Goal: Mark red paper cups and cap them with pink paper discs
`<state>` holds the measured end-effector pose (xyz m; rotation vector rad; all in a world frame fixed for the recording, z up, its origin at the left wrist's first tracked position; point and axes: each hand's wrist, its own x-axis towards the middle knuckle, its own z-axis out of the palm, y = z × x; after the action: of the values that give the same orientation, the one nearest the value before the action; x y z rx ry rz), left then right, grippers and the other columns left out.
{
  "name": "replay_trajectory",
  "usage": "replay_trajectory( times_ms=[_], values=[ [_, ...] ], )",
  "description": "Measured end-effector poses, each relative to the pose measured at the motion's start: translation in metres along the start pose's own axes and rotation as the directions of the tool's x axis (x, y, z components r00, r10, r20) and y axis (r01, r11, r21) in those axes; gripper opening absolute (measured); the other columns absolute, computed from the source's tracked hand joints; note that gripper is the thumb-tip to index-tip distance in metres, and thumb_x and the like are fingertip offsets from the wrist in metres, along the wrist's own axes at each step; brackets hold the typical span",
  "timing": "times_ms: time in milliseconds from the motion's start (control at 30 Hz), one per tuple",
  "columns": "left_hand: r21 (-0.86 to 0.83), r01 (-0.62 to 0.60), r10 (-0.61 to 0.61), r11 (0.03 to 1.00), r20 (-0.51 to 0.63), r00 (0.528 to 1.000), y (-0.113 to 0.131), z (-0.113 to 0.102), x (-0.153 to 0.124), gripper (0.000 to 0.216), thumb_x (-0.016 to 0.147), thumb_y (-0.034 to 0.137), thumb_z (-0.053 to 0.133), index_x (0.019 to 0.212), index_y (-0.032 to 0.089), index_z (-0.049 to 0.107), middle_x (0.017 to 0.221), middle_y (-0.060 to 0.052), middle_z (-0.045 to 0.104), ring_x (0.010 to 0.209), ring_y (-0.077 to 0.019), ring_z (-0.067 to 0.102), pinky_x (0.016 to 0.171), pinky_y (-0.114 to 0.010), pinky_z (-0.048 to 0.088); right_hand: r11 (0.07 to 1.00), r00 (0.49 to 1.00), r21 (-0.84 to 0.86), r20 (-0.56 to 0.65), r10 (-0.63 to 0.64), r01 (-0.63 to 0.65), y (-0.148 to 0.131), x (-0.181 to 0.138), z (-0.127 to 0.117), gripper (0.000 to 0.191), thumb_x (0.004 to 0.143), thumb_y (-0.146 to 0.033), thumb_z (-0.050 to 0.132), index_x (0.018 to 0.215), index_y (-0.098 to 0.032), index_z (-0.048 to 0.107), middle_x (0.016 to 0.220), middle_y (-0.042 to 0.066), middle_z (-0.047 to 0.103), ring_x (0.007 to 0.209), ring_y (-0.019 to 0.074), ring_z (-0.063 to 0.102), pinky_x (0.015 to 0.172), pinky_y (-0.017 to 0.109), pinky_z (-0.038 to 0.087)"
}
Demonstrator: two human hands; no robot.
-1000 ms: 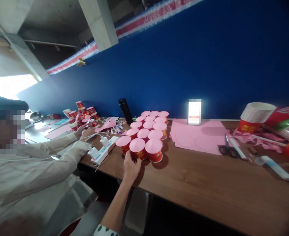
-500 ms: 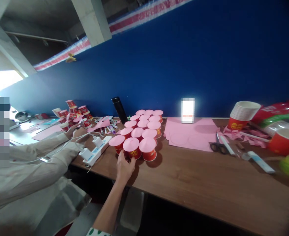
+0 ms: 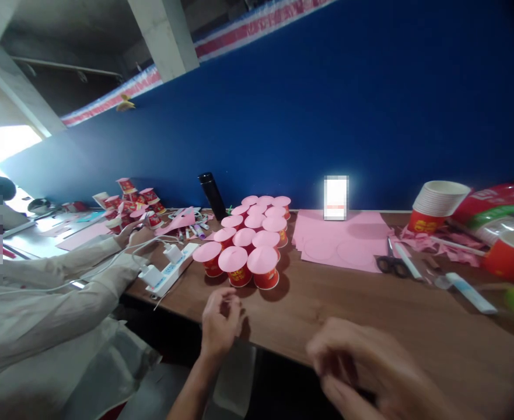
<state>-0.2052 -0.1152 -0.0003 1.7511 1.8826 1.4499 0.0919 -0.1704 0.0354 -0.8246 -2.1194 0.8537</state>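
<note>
Red paper cups topped with pink paper discs stand in close rows on the table, the nearest being a red paper cup (image 3: 239,276) under a pink paper disc (image 3: 233,258). Just in front of that cup, apart from it, is my left hand (image 3: 220,321), fingers loosely curled and parted from the thumb, with nothing seen inside. My right hand (image 3: 362,364), slightly blurred, hovers over the table's front edge. Its fingers bend inward with a gap to the thumb, and I see nothing held.
Pink paper sheets (image 3: 339,239) lie by the wall beneath a blurred-out phone (image 3: 336,198). Scissors (image 3: 392,265), a white tube (image 3: 471,293) and stacked paper cups (image 3: 436,204) are on the right. Leftward are a power strip (image 3: 173,274), a black bottle (image 3: 212,195) and a co-worker's sleeve (image 3: 94,291).
My left hand has let go of the front cup and drawn back toward the table's edge. My right hand has come into view at the lower right.
</note>
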Motion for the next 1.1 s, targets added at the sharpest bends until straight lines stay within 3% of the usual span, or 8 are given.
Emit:
replay_trajectory(
  times_ms=[67,133,300,533,633,800,967,1100],
  values=[
    [0.009,-0.183,0.179,0.983,0.147,0.973,0.020,0.009,-0.007,0.017,0.083,0.024,0.051,0.094,0.019,0.063,0.103,-0.010,0.064,0.095,-0.0202,0.063,0.082,-0.034,0.053,0.991,0.999,-0.130,0.032,0.038,-0.034,-0.002,0.038,-0.011,0.021,0.088,-0.026,0.052,0.109,-0.025,0.056,0.097,0.004,0.064,0.085,0.0171,0.060,0.076,0.031,0.049],
    [0.006,-0.331,0.313,0.944,0.308,0.898,0.035,0.020,-0.008,0.023,0.084,0.021,0.048,0.101,0.020,0.064,0.113,-0.011,0.063,0.110,-0.0224,0.057,0.095,-0.039,0.047,0.955,0.998,-0.295,0.035,0.049,-0.036,0.007,0.064,-0.019,0.019,0.087,-0.023,0.050,0.104,-0.022,0.058,0.095,0.005,0.064,0.088,0.0194,0.059,0.077,0.033,0.048],
    [0.063,-0.314,0.261,0.947,0.418,0.870,0.040,0.040,0.000,0.033,0.085,0.022,0.047,0.115,0.022,0.061,0.121,-0.010,0.062,0.117,-0.0229,0.053,0.098,-0.041,0.045,0.880,0.995,-0.469,0.009,0.095,-0.080,0.055,0.075,-0.025,0.024,0.086,-0.022,0.046,0.107,-0.019,0.058,0.101,0.009,0.064,0.092,0.0206,0.059,0.082,0.033,0.046],
    [0.063,-0.279,0.240,0.958,0.355,0.904,0.038,0.041,-0.005,0.020,0.084,0.025,0.052,0.097,0.021,0.066,0.106,-0.010,0.066,0.104,-0.0213,0.059,0.092,-0.036,0.048,0.866,0.990,-0.485,0.000,0.143,-0.125,0.081,0.065,-0.037,0.023,0.086,-0.022,0.045,0.105,-0.019,0.059,0.100,0.008,0.065,0.091,0.0203,0.060,0.080,0.032,0.046],
    [0.067,-0.261,0.228,0.963,0.313,0.922,0.042,0.038,-0.003,0.015,0.084,0.025,0.051,0.083,0.021,0.065,0.092,-0.008,0.067,0.089,-0.0186,0.062,0.081,-0.031,0.050,0.867,0.986,-0.479,0.009,0.164,-0.140,0.083,0.064,-0.040,0.022,0.086,-0.022,0.046,0.104,-0.019,0.059,0.097,0.007,0.065,0.088,0.0204,0.060,0.078,0.031,0.046],
    [0.171,-0.065,0.051,0.983,0.086,0.995,0.028,0.024,0.007,0.020,0.082,0.038,0.055,0.073,0.021,0.060,0.072,-0.003,0.062,0.065,-0.0156,0.059,0.061,-0.026,0.048,0.865,0.984,-0.484,0.040,0.173,-0.133,0.080,0.066,-0.043,0.020,0.086,-0.023,0.046,0.099,-0.018,0.061,0.095,0.007,0.065,0.087,0.0209,0.059,0.077,0.032,0.046],
    [0.380,0.151,-0.126,0.913,-0.091,0.988,-0.002,0.004,0.024,0.028,0.073,0.049,0.061,0.079,0.022,0.057,0.080,-0.004,0.064,0.073,-0.0206,0.061,0.066,-0.032,0.048,0.880,0.983,-0.465,0.099,0.153,-0.090,0.075,0.077,-0.037,0.023,0.084,-0.024,0.049,0.103,-0.018,0.061,0.101,0.010,0.065,0.092,0.0227,0.059,0.081,0.034,0.047],
    [0.382,0.240,-0.233,0.892,-0.066,0.970,-0.009,-0.002,0.039,0.041,0.069,0.050,0.063,0.097,0.021,0.053,0.097,-0.007,0.066,0.085,-0.0231,0.063,0.070,-0.033,0.048,0.911,0.990,-0.410,0.100,0.097,-0.048,0.073,0.096,-0.017,0.038,0.085,-0.027,0.048,0.120,-0.015,0.055,0.119,0.013,0.060,0.110,0.0245,0.053,0.097,0.039,0.042]
  ],
)
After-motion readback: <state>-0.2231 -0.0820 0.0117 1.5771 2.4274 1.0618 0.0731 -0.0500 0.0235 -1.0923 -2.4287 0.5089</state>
